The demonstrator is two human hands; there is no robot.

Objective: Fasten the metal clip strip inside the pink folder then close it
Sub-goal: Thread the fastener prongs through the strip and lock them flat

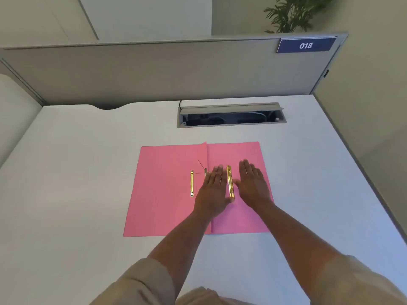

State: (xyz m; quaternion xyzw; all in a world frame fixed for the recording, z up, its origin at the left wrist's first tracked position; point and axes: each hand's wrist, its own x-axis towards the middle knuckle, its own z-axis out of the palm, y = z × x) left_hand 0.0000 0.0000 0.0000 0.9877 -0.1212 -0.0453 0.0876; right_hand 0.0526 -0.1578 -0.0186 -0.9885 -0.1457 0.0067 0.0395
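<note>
A white desk (88,172) is filling most of the frame, with grey partition panels (154,71) running across the top, a blue plate reading 018 (306,45) sitting at upper right, and a rectangular cable hatch (231,115) lying open just above centre. A pink folder (163,194) is lying open and flat at centre frame, its matte card creased down the middle.

Both forearms are reaching up from the bottom edge, beige sleeves (143,282) rolled near the elbows. The left hand (212,190) is resting palm down over the crease, fingers straight and together, grasping nothing. The right hand (253,183) is lying flat on the right leaf, fingers extended and released, its thumb pointing toward the strip.

Between the two hands a shiny gold metal clip strip (230,181) is lying lengthwise on the right leaf, narrow and straight; the left thumb looks to be touching its lower end. A second gold strip (192,183) is lying on the left leaf, just left of the left hand, with thin grey prongs (201,165) sticking up beside the crease.
</note>
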